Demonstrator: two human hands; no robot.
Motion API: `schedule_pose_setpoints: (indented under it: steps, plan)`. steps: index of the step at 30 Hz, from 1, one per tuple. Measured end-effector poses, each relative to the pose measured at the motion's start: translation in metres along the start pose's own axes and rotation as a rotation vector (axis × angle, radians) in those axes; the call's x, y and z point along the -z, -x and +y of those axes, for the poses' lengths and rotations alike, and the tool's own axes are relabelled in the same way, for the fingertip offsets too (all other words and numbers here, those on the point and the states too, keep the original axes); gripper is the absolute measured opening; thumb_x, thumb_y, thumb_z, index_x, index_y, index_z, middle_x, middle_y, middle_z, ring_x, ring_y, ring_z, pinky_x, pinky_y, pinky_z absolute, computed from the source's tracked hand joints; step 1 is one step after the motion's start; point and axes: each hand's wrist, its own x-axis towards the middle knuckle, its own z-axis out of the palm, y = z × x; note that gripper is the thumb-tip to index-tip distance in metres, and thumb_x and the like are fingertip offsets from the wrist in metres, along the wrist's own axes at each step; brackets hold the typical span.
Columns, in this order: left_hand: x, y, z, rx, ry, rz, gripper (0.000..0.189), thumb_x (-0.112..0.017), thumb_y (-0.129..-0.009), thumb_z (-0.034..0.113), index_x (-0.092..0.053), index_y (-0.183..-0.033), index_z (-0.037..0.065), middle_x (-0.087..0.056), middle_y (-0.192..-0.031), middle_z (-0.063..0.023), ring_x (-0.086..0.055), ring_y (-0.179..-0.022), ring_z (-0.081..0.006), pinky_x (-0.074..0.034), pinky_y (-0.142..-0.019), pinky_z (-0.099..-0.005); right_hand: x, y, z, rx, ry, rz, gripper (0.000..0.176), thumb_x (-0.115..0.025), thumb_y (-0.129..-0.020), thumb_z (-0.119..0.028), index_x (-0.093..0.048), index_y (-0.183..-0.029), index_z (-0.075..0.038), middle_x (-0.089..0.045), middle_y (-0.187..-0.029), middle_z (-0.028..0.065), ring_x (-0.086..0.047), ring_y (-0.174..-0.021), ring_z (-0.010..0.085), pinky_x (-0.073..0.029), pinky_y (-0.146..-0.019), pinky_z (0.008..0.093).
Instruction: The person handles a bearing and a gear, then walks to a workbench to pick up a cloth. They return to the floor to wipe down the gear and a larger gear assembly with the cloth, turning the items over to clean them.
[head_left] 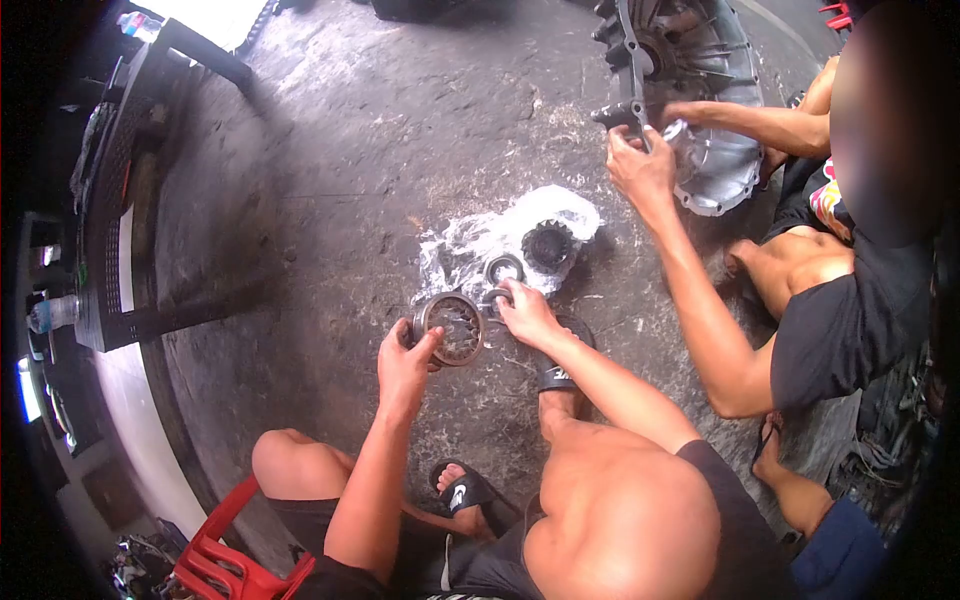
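Concrete floor [330,160], mid-frame: both arms reach forward. Left hand [405,362] is curled, gripping the ring [455,328] by its rim. Right hand [528,315] pinches the small ring [497,296] just beside it, at the plastic sheet [470,245] edge.

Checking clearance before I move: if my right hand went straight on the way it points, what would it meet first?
Probably the small metal ring on the clear plastic sheet, just beyond the right hand; depth is unclear.

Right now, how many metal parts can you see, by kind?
Large toothed ring, in the left hand: 1
Small ring: 1
Dark gear: 1
Big housing: 1
Total: 4, leaving out an unclear piece at the right hand
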Motion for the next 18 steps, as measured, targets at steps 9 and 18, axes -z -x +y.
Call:
schedule_pose_setpoints:
  steps: [9,18]
  plan:
    - [0.022,0.008,0.000,0.039,0.086,0.011,0.019,-0.070,-0.090,0.021,-0.061,-0.094,0.005,-0.066,-0.088,-0.0036,-0.062,-0.076,-0.0105,-0.049,-0.055,-0.0250,-0.015,-0.035,-0.008,0.221,0.202,0.005,0.031,-0.065,-0.090,-0.018,-0.064,-0.116,-0.002,-0.064,-0.112,0.0217,-0.061,-0.108,0.0389,-0.049,-0.094,0.0461]
    - [0.025,0.007,-0.011,0.050,0.121,0.003,0.019,-0.069,-0.090,0.022,-0.061,-0.094,0.005,-0.065,-0.087,-0.0034,-0.062,-0.076,-0.0104,-0.049,-0.055,-0.0248,-0.017,-0.035,-0.016,0.323,0.156,0.130,0.028,-0.058,-0.091,-0.008,-0.065,-0.117,-0.004,-0.066,-0.114,0.0198,-0.063,-0.107,0.0365,-0.051,-0.094,0.0428]
